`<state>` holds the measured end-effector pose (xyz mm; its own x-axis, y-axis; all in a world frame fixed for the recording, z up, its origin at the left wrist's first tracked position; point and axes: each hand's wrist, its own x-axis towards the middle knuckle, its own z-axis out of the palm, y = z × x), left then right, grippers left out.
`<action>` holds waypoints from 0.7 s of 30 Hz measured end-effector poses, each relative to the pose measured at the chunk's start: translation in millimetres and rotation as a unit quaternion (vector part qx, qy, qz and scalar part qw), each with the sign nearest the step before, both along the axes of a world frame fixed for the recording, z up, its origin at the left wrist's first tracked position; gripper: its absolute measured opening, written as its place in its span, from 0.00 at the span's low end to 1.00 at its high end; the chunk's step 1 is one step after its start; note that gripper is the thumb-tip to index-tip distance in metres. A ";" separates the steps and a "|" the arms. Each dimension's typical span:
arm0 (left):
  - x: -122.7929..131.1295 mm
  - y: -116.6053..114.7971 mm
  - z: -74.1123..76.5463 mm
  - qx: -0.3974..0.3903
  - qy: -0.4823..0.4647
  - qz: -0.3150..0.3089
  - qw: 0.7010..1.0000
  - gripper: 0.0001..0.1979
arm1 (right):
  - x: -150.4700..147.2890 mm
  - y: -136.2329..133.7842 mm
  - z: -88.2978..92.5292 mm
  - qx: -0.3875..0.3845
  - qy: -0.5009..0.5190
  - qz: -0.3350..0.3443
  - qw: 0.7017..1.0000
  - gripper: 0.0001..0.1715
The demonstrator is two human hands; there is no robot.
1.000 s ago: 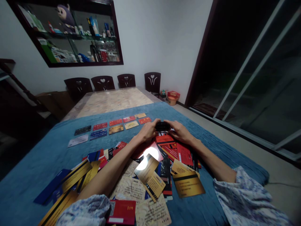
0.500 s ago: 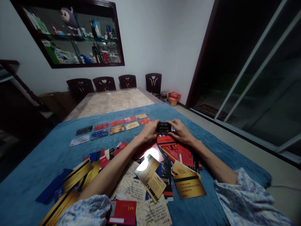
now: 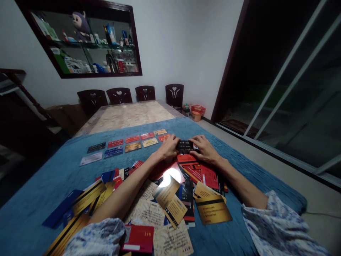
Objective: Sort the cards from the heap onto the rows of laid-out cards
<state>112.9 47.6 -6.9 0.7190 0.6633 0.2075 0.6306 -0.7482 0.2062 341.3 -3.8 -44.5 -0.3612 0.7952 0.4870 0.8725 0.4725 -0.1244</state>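
Note:
A black card (image 3: 185, 146) with pale print is held between my two hands, above the far side of a loose card heap. My left hand (image 3: 169, 148) is closed on its left edge. On its right edge, the fingers of my right hand (image 3: 204, 149) are closed too. Just below lie red cards (image 3: 188, 160) with dark stripes. Gold cards (image 3: 214, 209) and cream cards (image 3: 173, 240) are spread nearer to me. My left forearm hides part of the heap.
Two rows of cards, among them a blue card (image 3: 113, 152) and a white card (image 3: 91, 159), lie on the blue cloth (image 3: 66, 177) left of my hands. Dark chairs (image 3: 119, 95) stand behind the table's bare far end (image 3: 128, 115). A glass sliding door (image 3: 293, 89) is at right.
The black card has tilted slightly, so its print shows more clearly. Both hands keep their hold on it. The whole view has shifted a little.

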 end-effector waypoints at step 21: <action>-21.7 -23.2 30.4 0.018 0.107 0.034 0.993 0.18 | -15.8 3.2 14.1 -0.015 -0.046 0.024 0.999 0.27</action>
<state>91.2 24.4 23.5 0.7034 0.7063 0.0791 0.7062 -0.7072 0.0350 325.5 -0.6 -30.4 -0.4418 0.7894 0.4262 0.8571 0.5117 -0.0592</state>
